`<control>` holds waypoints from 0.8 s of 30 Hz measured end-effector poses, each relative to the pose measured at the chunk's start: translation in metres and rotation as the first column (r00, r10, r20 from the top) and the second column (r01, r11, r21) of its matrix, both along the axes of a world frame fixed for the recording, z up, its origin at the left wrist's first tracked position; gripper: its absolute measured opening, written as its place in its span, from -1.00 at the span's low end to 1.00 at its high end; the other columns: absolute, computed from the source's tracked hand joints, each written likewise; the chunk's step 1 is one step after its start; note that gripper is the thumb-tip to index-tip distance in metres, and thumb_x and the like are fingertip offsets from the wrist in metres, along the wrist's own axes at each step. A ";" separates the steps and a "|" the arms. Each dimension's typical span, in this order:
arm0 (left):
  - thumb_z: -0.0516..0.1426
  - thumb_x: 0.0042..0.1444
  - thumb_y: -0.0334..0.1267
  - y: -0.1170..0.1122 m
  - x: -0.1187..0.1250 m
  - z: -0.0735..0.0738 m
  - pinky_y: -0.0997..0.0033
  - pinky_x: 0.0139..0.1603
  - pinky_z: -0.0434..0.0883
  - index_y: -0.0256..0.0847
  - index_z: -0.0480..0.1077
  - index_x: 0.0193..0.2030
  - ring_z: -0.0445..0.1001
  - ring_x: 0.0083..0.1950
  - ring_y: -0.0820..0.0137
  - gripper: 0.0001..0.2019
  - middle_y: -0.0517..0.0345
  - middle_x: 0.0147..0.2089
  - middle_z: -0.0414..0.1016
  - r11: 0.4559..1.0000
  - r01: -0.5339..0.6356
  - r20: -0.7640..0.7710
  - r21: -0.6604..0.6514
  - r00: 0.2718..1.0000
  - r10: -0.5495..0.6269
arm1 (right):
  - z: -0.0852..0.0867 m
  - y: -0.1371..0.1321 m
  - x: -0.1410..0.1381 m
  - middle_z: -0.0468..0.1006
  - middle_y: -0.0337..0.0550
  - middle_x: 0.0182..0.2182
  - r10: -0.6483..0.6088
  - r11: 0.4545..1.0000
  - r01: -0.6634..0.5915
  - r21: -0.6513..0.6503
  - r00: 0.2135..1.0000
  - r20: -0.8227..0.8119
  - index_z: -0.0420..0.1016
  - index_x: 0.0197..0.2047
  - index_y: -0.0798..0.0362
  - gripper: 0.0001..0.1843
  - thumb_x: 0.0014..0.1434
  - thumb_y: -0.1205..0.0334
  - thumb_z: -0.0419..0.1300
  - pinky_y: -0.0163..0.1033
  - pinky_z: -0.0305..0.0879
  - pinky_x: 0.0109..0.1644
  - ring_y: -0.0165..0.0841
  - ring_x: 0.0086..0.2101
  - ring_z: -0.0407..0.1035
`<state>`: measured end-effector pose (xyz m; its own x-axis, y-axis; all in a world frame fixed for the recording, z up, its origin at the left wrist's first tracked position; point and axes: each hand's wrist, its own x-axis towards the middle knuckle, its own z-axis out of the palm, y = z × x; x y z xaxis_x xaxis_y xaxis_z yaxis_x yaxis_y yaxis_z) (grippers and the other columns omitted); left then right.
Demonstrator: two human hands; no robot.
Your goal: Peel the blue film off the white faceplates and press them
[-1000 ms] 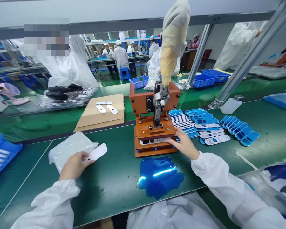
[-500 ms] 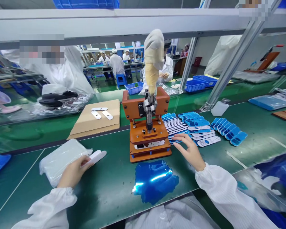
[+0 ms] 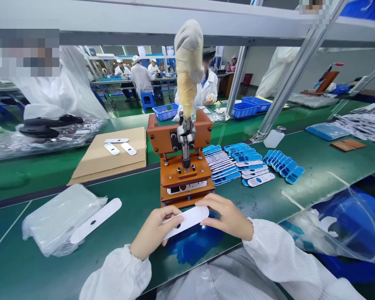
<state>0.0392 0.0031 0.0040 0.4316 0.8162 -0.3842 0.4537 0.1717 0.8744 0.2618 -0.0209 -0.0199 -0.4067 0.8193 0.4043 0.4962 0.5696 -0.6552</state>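
Observation:
Both hands hold one white oblong plastic part (image 3: 189,219) just in front of the orange hand press (image 3: 183,166). My left hand (image 3: 154,230) pinches its left end and my right hand (image 3: 226,216) grips its right end. Under them lies a pile of shiny blue film scraps (image 3: 192,246). Another white part (image 3: 95,220) rests against a clear plastic bag (image 3: 58,216) to the left. The press has a padded lever (image 3: 187,66) standing upright and a white part in its slot (image 3: 187,186).
Rows of blue-filmed parts (image 3: 237,162) lie right of the press. A cardboard sheet (image 3: 111,156) with three white parts sits behind left. A white bottle (image 3: 275,136), a clear bag with blue film (image 3: 340,221) at right, and other workers in white coats stand beyond.
My left hand left the part by the bag and came to the centre. My right hand drew back from the blue rows. Both now hold a white part before the press.

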 end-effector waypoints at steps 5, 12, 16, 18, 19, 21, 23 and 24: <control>0.00 0.10 0.11 0.012 -0.020 -0.005 0.63 -0.71 -0.01 -0.25 0.27 -0.51 0.04 -0.75 0.65 -0.57 0.37 -0.69 0.13 0.943 -0.314 0.028 0.110 0.949 0.313 | -0.003 0.009 0.025 0.47 -0.10 -0.16 -0.124 0.991 0.123 0.051 0.992 0.015 0.39 -0.03 0.04 -0.68 0.14 0.15 0.21 -0.22 0.35 -0.08 -0.32 -0.14 0.36; 0.03 0.13 0.04 0.013 -0.039 -0.028 0.51 -0.38 0.35 -0.20 0.37 -0.40 0.37 -0.44 0.50 -0.66 0.21 -0.47 0.39 0.708 -0.544 0.116 0.451 0.822 0.557 | -0.011 0.029 0.038 0.46 -0.05 -0.16 -0.212 0.976 0.208 0.066 0.976 0.054 0.39 -0.04 0.02 -0.71 0.17 0.13 0.16 -0.10 0.34 -0.05 -0.22 -0.09 0.32; 0.03 0.18 -0.10 0.017 -0.027 -0.047 0.32 0.02 0.37 -0.09 0.31 0.06 0.35 0.07 0.33 -0.67 0.08 0.04 0.40 0.575 -0.351 0.072 0.739 0.890 0.451 | -0.015 0.049 0.032 0.42 -0.01 -0.10 -0.258 0.966 0.257 0.014 0.966 0.032 0.44 -0.11 0.03 -0.70 0.14 0.05 0.18 -0.06 0.34 -0.01 -0.17 -0.04 0.31; 0.02 0.19 -0.13 0.019 -0.021 -0.057 0.24 0.08 0.36 -0.04 0.17 0.21 0.30 0.14 0.30 -0.57 0.06 0.15 0.31 0.574 -0.277 0.018 0.771 0.910 0.415 | -0.016 0.058 0.028 0.40 0.00 -0.05 -0.243 0.968 0.244 -0.052 0.970 0.024 0.44 -0.07 0.03 -0.66 0.14 0.03 0.17 -0.07 0.35 0.01 -0.17 -0.01 0.30; 0.02 0.19 -0.14 0.020 -0.019 -0.061 0.21 0.10 0.36 -0.04 0.12 0.24 0.29 0.15 0.29 -0.54 0.04 0.17 0.29 0.579 -0.261 0.002 0.772 0.913 0.409 | -0.016 0.062 0.027 0.39 -0.01 -0.03 -0.230 0.969 0.231 -0.082 0.973 0.025 0.43 -0.04 0.02 -0.64 0.14 0.04 0.17 -0.08 0.35 0.02 -0.18 0.00 0.29; 0.01 0.21 -0.16 0.019 -0.016 -0.069 0.16 0.11 0.36 -0.03 0.08 0.26 0.29 0.16 0.27 -0.53 0.01 0.18 0.26 0.576 -0.258 -0.002 0.776 0.911 0.412 | -0.017 0.067 0.025 0.38 -0.02 -0.01 -0.210 0.970 0.212 -0.119 0.977 0.031 0.42 0.00 0.01 -0.61 0.13 0.04 0.19 -0.07 0.33 0.05 -0.18 0.02 0.27; 0.00 0.22 -0.18 0.018 -0.015 -0.074 0.13 0.11 0.36 -0.04 0.09 0.25 0.29 0.16 0.26 -0.55 -0.01 0.17 0.26 0.564 -0.266 0.009 0.782 0.909 0.416 | -0.017 0.070 0.024 0.38 -0.03 -0.01 -0.204 0.970 0.208 -0.126 0.978 0.043 0.44 0.00 0.00 -0.60 0.12 0.04 0.20 -0.05 0.31 0.08 -0.17 0.04 0.26; 0.00 0.22 -0.19 0.017 -0.015 -0.075 0.12 0.12 0.36 -0.05 0.09 0.24 0.28 0.16 0.25 -0.56 -0.02 0.17 0.27 0.560 -0.268 0.014 0.784 0.910 0.415 | -0.017 0.070 0.025 0.38 -0.04 -0.01 -0.202 0.970 0.207 -0.128 0.978 0.047 0.44 -0.01 0.00 -0.61 0.11 0.04 0.20 -0.03 0.30 0.10 -0.16 0.06 0.25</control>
